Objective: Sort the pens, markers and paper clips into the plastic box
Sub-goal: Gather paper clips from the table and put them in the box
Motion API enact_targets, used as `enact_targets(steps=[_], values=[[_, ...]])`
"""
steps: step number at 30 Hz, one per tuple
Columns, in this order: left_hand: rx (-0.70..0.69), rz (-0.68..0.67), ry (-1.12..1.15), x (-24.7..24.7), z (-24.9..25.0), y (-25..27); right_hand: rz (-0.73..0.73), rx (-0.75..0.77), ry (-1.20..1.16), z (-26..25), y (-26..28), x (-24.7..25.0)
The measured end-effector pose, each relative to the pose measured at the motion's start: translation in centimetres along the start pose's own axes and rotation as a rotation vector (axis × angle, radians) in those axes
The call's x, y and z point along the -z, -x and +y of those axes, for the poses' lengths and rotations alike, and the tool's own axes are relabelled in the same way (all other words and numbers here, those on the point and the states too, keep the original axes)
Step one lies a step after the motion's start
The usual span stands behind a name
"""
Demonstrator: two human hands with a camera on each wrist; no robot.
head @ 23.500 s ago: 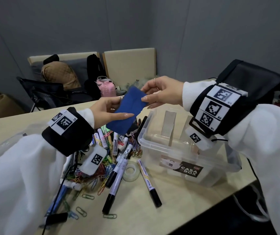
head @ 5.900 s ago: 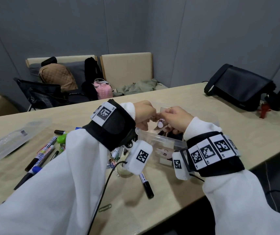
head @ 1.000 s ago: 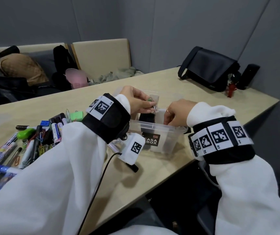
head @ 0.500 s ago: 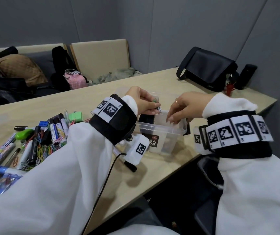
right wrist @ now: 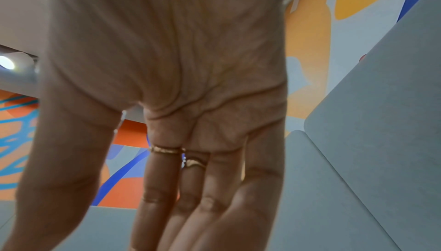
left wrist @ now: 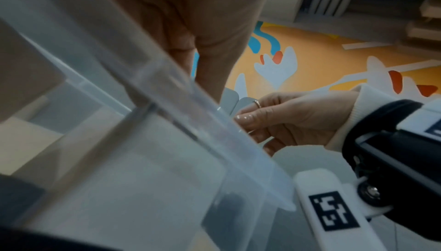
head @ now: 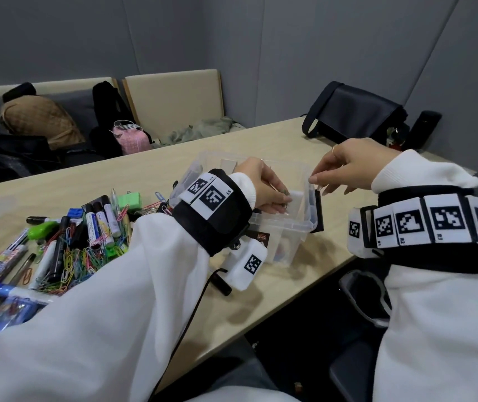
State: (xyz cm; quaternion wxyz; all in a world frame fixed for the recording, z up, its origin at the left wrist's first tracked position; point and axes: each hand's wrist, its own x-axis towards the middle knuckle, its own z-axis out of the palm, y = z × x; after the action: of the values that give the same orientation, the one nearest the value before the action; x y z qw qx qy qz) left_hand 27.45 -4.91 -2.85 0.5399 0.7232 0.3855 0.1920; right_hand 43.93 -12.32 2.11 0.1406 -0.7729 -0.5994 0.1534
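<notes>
The clear plastic box (head: 282,227) stands near the table's front edge with upright dividers inside. My left hand (head: 282,203) reaches down into it, fingers curled, pinching a small green item (head: 285,194) that looks like a paper clip. My right hand (head: 319,184) hovers just above the box's right rim, fingers relaxed and pointing down, holding nothing. The right wrist view shows its fingers (right wrist: 190,189) straight and bare. In the left wrist view the box wall (left wrist: 167,123) fills the frame. A pile of pens, markers and coloured paper clips (head: 72,242) lies to the left.
A black marker (head: 222,285) pokes out under my left wrist. A green block (head: 129,198) and a blue packet (head: 6,311) lie by the pile. A black bag (head: 353,114) sits at the table's far right. The table edge (head: 304,288) runs just right of the box.
My right hand has lifted out of the box and drawn back up to the right. My left hand stays in the box with the small item, a little lower.
</notes>
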Motion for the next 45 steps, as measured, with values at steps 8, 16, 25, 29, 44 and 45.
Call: enact_targets(steps=[8, 16, 25, 29, 44, 45], values=[[-0.088, 0.01, -0.036, 0.0, -0.6, 0.6, 0.026, 0.047, 0.058, -1.2, -0.6, -0.7], [-0.205, 0.186, -0.002, 4.9, -2.4, 3.1, 0.22, 0.164, 0.095, -4.5, 0.2, -0.9], [-0.095, 0.374, -0.186, 16.1, -6.7, 11.1, 0.209, 0.465, -0.15, -14.5, 0.7, -5.4], [0.012, 0.43, -0.215, 21.0, -8.7, 14.1, 0.073, 0.575, -0.212, -19.0, -1.5, -9.2], [0.248, 0.328, -0.71, 26.4, -15.5, 14.3, -0.307, 0.439, 0.345, -28.7, -7.0, -20.0], [0.241, 0.29, -0.762, 26.4, -15.7, 13.9, -0.332, 0.433, 0.419, -28.7, -7.1, -20.3]])
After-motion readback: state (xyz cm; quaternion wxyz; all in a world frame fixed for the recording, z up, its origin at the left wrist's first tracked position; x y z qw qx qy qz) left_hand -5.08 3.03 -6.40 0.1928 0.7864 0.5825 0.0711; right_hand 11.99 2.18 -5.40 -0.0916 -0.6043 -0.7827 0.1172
